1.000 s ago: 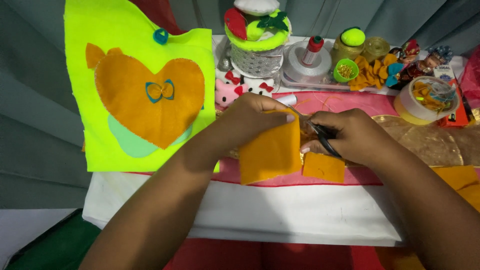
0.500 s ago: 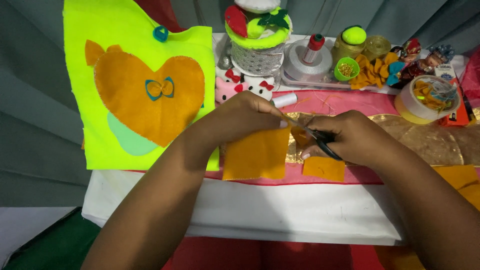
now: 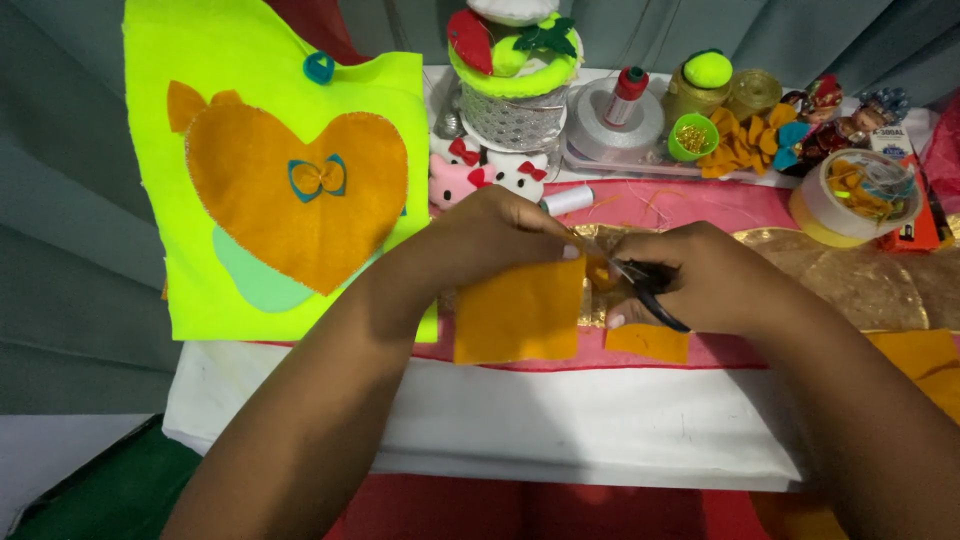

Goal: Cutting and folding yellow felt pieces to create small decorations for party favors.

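Grey curtain folds hang behind a cluttered tabletop (image 3: 600, 420) draped in white and pink cloth, with a neon-green fabric panel (image 3: 250, 60) bearing an orange heart (image 3: 290, 200) propped up at the left.

So, cutting felt by hand. The left hand (image 3: 490, 225) pinches the top right corner of an orange felt square (image 3: 520, 315), thumb and fingers pressed together on it, and the square hangs in front of the tabletop edge. The right hand (image 3: 700, 280) is closed around small dark-handled scissors (image 3: 640, 285), blades pointing left into that same corner. Whether the blades are parted or closed I can't tell, they're too small.

My take on doing this well: keep the felt taut right beside the blades so it doesn't fold, take short snips near the pivot, and turn the felt instead of the scissors for curves. The left fingertips sit very near the blade tips, so I'd watch those.

A small orange offcut (image 3: 648, 343) lies just below the right hand. Thread spools, ribbon, and a tape roll (image 3: 850, 200) sit further back.
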